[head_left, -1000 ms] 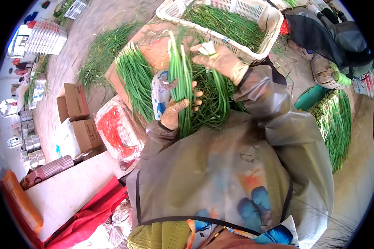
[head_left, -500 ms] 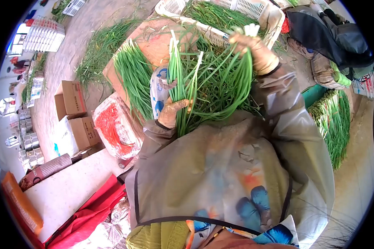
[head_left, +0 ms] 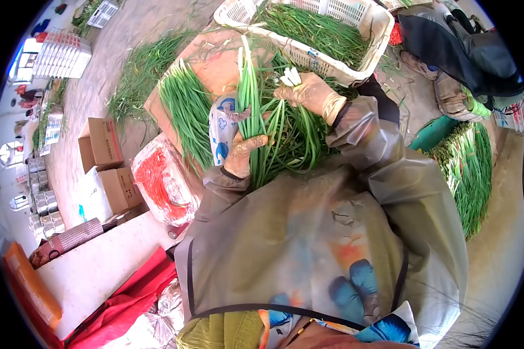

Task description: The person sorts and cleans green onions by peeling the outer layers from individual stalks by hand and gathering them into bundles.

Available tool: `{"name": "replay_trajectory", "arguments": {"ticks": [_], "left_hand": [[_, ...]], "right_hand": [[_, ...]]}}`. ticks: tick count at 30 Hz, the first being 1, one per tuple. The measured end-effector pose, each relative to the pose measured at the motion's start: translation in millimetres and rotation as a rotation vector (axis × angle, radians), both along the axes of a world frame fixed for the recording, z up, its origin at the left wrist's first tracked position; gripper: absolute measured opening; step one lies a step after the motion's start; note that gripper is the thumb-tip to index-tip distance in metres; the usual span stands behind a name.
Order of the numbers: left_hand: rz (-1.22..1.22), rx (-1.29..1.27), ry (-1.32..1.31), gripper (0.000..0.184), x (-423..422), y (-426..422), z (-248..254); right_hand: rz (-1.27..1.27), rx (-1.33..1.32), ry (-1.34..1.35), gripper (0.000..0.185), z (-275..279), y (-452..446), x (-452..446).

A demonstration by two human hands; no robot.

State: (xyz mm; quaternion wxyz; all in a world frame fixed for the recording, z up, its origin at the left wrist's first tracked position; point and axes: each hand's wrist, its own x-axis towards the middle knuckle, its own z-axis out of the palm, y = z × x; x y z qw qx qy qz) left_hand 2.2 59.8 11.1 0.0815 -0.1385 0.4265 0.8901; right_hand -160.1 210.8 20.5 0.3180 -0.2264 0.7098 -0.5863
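My left hand, in a soiled glove, is closed round an upright bunch of garlic chives, white ends pointing away from me. Just to its right, my gloved right hand grips a second bunch, its white stem ends poking out past the fingers and its green leaves hanging toward me. Under both hands lies a tangled heap of loose chives. Left of my left hand, a neat pile of chives rests on a brown board. A white-and-blue printed wrapping shows beside my left wrist.
Beyond the heap stands a white plastic crate of chives. Red ties lie on a pack at left, near cardboard boxes. Bundled chives stand at right. Another person's dark-clothed legs are at upper right.
My right hand has come down and left with its chives, from beside the crate to close by the left-hand bunch. My left hand stays almost where it was, still holding its bunch.
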Motion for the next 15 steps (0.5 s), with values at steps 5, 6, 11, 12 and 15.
{"name": "replay_trajectory", "arguments": {"ticks": [5, 6, 11, 12, 15], "left_hand": [[-0.008, 0.117, -0.005, 0.055, 8.5, -13.5, -13.5], [-0.034, 0.128, -0.015, 0.052, 8.9, -13.9, -8.6], [-0.04, 0.182, 0.127, 0.047, 16.0, -32.4, -14.9], [-0.047, 0.201, 0.148, 0.047, 14.6, -37.1, -16.0], [-0.052, 0.226, 0.25, 0.043, 5.6, -38.8, -17.9]], "right_hand": [[-0.112, -0.11, -0.026, 0.023, 5.5, 28.3, -18.4], [-0.206, -0.066, 0.049, 0.022, 0.2, 39.1, -31.9], [-0.706, 0.433, 0.333, 0.052, 14.6, 116.2, -105.5], [-0.742, 0.53, 0.457, 0.056, 13.1, 123.7, -112.4], [-0.449, 0.733, 0.518, 0.055, 28.0, 90.4, -75.1]]}}
